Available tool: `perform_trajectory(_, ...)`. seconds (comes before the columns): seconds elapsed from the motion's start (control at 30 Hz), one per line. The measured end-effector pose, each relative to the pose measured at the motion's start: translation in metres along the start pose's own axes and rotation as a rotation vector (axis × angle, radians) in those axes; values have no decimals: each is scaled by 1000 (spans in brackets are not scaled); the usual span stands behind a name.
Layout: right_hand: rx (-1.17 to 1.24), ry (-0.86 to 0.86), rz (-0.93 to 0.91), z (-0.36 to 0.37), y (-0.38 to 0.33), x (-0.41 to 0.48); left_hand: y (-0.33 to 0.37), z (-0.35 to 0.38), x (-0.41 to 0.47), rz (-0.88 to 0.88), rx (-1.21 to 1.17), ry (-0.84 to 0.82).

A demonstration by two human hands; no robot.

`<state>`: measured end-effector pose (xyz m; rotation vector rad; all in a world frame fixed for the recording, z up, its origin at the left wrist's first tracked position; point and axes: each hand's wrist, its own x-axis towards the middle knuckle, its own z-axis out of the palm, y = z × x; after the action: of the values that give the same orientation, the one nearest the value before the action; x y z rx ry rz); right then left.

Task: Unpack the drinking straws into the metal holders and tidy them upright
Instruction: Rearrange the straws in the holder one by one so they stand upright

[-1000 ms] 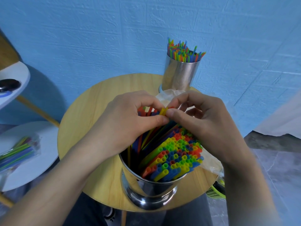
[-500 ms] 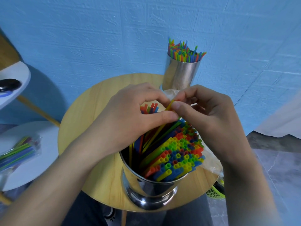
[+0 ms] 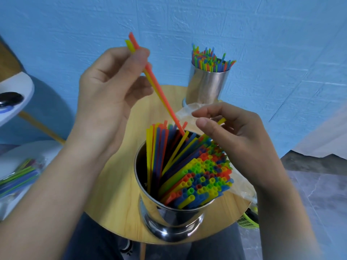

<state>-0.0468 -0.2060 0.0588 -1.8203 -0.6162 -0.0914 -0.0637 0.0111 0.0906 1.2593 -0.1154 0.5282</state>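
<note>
On the round wooden table (image 3: 116, 203), the near metal holder (image 3: 169, 218) is standing full of leaning straws (image 3: 199, 177), while the left hand (image 3: 109, 94) is pinching two lifted straws (image 3: 159, 89) above it and the right hand (image 3: 240, 139) is hovering at its far right rim, fingers loosely apart.

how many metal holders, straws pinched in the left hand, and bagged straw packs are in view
metal holders: 2 (near metal holder, far metal holder)
straws pinched by the left hand: 2 (orange straw, yellow straw)
bagged straw pack: 1
total: 5
</note>
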Motion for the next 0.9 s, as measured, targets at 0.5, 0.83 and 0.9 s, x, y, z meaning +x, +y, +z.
perform_trajectory(0.5, 85, -20, -16, 1, -2, 1, -12, -9, -2, -212, -117, 154)
perform_trajectory(0.83, 122, 72, -21, 0, 4, 2, -15, -20, 2, -188, -70, 219)
perform_trajectory(0.9, 63, 81, -15, 1, 5, 3, -16, -20, 2, -186, -77, 227)
